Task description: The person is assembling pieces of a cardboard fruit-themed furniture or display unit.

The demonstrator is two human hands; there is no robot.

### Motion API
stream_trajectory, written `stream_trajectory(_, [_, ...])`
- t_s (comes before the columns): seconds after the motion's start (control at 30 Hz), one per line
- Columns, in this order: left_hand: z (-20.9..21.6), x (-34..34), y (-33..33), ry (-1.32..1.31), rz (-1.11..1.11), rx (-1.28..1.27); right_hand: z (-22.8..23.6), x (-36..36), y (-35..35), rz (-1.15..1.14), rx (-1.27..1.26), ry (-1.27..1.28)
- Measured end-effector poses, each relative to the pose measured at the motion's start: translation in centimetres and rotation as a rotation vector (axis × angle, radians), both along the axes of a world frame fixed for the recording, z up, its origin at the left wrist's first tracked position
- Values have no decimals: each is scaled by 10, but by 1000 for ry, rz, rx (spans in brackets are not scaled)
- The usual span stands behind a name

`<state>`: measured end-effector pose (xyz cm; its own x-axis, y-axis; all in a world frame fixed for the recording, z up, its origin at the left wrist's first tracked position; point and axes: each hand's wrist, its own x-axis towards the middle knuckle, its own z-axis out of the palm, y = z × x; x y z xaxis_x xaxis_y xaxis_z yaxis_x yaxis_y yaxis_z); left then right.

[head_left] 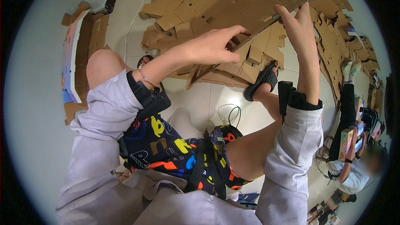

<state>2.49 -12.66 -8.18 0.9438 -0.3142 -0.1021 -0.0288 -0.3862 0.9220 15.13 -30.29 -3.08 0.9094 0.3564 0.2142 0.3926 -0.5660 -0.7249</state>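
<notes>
A brown cardboard sheet [261, 28] stands tilted above the floor [200, 104], its edge gripped by the fingers of the right hand [299, 27]. The left hand [210, 46] curves its fingers about the same edge, though I cannot tell how firmly; flattened cardboard pieces [179, 0] lie beyond.

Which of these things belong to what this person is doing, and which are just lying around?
Part of the job:
cardboard sheet, held by the right hand, with the left hand at its edge
perhaps the loose cardboard on the floor

Apparently just lying about:
open box at left
white cord
</notes>
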Motion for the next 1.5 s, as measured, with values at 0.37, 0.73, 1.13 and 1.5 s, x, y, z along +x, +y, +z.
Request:
stream_trajectory(0.37, [0,-1,-1,-18,23,3,2,0,0,8,0,-5])
stream_trajectory(0.73, [3,-1,0,-14,14,46,4,-2,1,1,3,6])
stream_trajectory(1.13, [3,-1,-1,-1,19,12,-4,6,-1,21,27,-63])
stream_trajectory(1.5, [4,-1,-1,-34,17,86,1,6,0,-14,-70,-54])
